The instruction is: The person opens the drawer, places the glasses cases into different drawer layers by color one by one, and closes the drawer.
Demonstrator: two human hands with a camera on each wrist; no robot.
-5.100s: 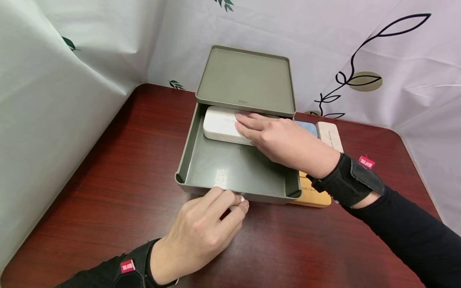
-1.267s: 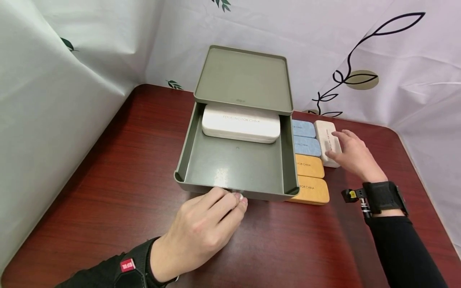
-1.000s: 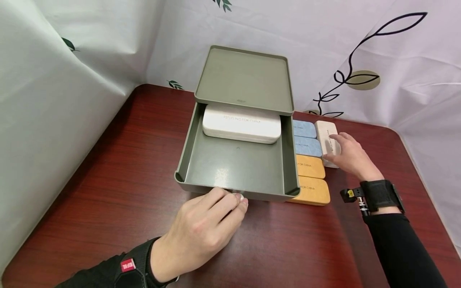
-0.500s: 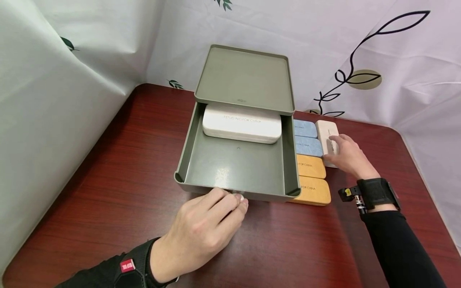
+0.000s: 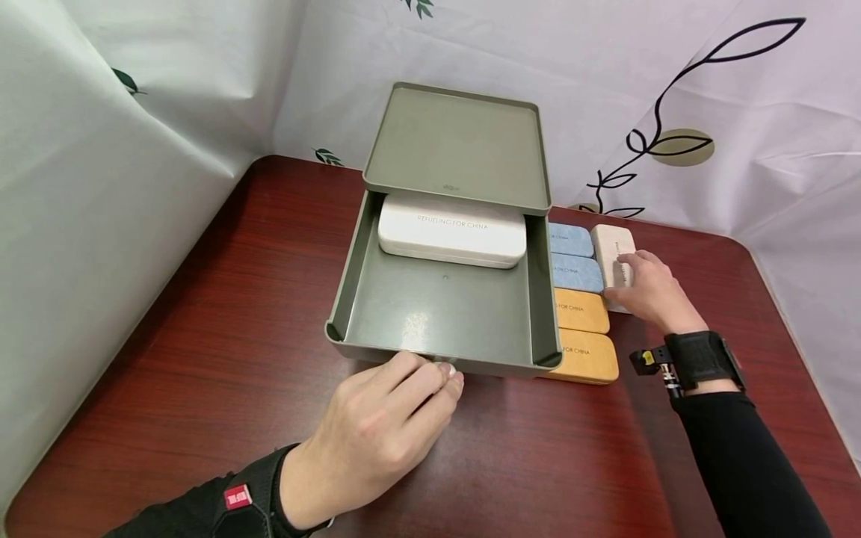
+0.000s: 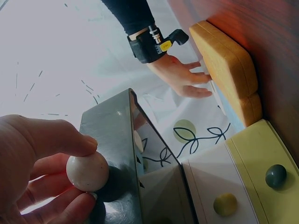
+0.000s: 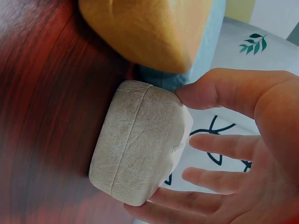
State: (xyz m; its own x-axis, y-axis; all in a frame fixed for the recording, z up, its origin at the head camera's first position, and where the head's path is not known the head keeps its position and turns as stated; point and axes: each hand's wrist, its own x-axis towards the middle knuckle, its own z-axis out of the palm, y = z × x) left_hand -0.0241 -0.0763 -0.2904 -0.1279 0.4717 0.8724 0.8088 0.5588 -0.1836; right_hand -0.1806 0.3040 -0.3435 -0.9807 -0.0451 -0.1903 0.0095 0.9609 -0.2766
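A dark red, wood-grained table (image 5: 222, 299) with a rounded far right corner stands against white cloth (image 5: 565, 67) printed with leaves and black line sprigs; the cloth also walls the left side. Tabletop stretches left of the pulled-out olive-green drawer (image 5: 437, 306), in front of it, and beyond the right arm. The drawer's near half, bare floor within raised walls, lies before a long, smooth white case (image 5: 451, 233) set at its back, partly under the rimmed olive top tray (image 5: 464, 146).

The left hand (image 5: 380, 426) pinches the glossy white ball knob (image 6: 88, 172) on the drawer front. The right hand (image 5: 652, 291) holds a beige, crinkle-textured, round-edged case (image 7: 138, 144) between thumb and outer fingers, fingers apart; that case lies on the table, beside two light-blue cases (image 5: 575, 273). Two mustard-yellow cases (image 5: 581, 359) lie nearer, partly hidden by the drawer.
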